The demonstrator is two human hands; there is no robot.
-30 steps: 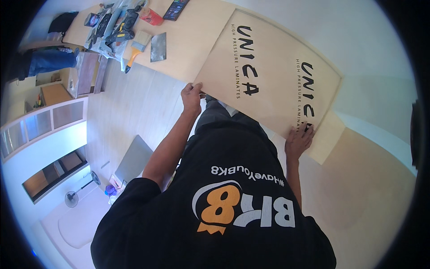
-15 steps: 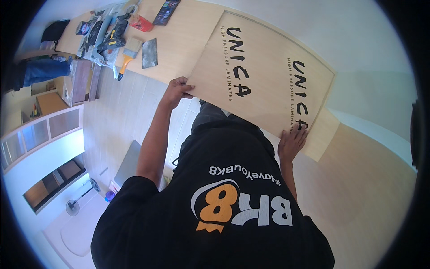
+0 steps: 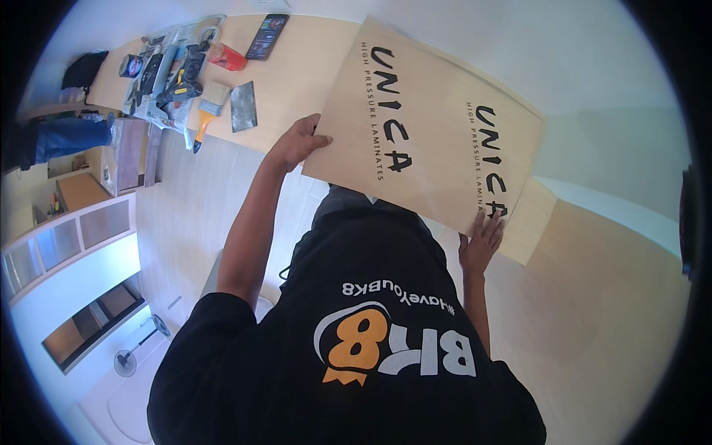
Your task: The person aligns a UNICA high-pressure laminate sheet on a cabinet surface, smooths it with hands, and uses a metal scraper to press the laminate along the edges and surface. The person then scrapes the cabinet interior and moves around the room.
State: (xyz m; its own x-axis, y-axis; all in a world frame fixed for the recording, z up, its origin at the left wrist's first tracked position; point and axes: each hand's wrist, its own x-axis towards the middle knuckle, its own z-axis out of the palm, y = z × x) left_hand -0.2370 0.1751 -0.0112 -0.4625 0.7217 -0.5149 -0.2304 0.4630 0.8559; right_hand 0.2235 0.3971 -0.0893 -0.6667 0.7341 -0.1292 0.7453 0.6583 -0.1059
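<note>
A pale wood-coloured laminate sheet (image 3: 437, 119) with dark printed lettering lies before me, its near edge reaching out over my legs. My left hand (image 3: 300, 142) is closed on its left edge, thumb on the upper face. At the near right corner, my right hand (image 3: 483, 243) has its fingers stretched over the printed face. The right thumb sits at the near edge, partly hidden, and the hand holds the sheet there. The underside of the sheet and any fingers beneath it are out of sight.
On the wooden counter (image 3: 300, 70) to the left lie a metal scraper plate (image 3: 243, 107), a paintbrush (image 3: 211, 107), a cordless drill (image 3: 182, 85), a red container (image 3: 227, 56) and a phone (image 3: 267, 37). A white wall (image 3: 593, 81) rises behind the sheet. A standing fan (image 3: 126, 361) is at lower left.
The sheet has shifted slightly toward me and left at its near left corner. My left hand has moved up along the left edge; my right hand keeps its place at the near right corner.
</note>
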